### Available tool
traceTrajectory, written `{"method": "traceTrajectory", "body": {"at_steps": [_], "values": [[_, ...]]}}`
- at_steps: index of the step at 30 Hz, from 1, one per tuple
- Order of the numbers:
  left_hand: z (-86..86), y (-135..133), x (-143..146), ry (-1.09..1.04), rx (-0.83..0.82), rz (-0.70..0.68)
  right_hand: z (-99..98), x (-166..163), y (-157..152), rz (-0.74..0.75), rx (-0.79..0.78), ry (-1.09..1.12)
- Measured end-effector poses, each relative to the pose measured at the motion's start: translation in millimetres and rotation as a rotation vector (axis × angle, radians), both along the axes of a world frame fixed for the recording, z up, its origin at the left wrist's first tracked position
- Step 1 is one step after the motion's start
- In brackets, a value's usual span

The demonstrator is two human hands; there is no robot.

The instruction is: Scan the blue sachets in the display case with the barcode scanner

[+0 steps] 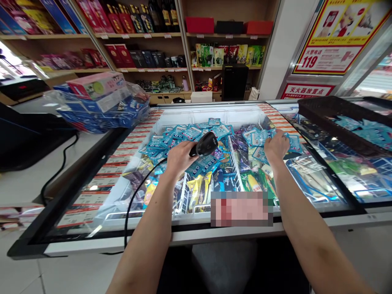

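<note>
My left hand (180,157) is wrapped round the grip of a black barcode scanner (207,143), its head pointing right over a spread of small blue packets (191,131). A black cord (134,192) runs from the scanner down past the freezer's front edge. On the right, the bent fingers of my right hand (277,146) are closed on a blue packet (261,137); the fingertips are partly hidden. More blue packets lie beside it. All of these packets are on top of the glass-topped chest freezer (101,232), above wrapped ice creams (196,190) in wire baskets.
A plastic-wrapped stack of blue boxes (101,108) stands at the left corner. On the right, a dark brown basket (333,108) holds more blue packets. Price labels (122,155) line the freezer's left side. Stocked shelves (137,36) rise behind, with a black box-shaped unit (234,81) before them.
</note>
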State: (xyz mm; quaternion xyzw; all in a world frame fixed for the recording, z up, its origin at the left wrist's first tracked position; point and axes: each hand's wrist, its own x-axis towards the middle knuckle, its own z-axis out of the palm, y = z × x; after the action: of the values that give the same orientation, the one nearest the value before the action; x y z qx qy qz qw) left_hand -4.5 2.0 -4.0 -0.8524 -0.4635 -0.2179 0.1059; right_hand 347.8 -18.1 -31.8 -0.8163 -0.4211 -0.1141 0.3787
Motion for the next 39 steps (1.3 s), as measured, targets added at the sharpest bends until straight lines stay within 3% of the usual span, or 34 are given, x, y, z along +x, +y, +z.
{"method": "traceTrajectory", "body": {"at_steps": [3,8,11,17,22,26,29,33,36,39], "values": [[0.3,0,-1,0.0,0.009,0.033,-0.4,-6,-1,-0.026,-0.001,-0.073],[0.3,0,-2,-0.004,0.029,0.071,-8.9,-27,3,0.368,-0.098,-0.271],[0.5,0,-2,-0.003,0.034,0.079,-20.5,-32,7,0.487,-0.187,-0.355],[3.0,0,-6,0.0,0.053,0.096,-30.5,-23,12,0.439,-0.184,-0.372],[4.1,1,-12,-0.009,0.113,0.145,-25.0,-23,9,0.386,-0.163,-0.356],[3.4,3,-15,-0.018,0.12,0.162,-16.8,-33,5,0.459,-0.149,-0.347],[2.4,4,-16,-0.02,0.12,0.157,-11.2,-46,3,0.616,-0.124,-0.344],[0.6,5,-16,-0.038,0.128,0.171,-7.2,-63,-1,0.982,-0.125,-0.293],[-0.3,6,-17,-0.052,0.131,0.186,-4.4,-75,-7,1.245,-0.174,-0.246],[-0.5,7,-18,-0.063,0.134,0.199,0.7,-86,-14,1.407,-0.241,-0.25]]}}
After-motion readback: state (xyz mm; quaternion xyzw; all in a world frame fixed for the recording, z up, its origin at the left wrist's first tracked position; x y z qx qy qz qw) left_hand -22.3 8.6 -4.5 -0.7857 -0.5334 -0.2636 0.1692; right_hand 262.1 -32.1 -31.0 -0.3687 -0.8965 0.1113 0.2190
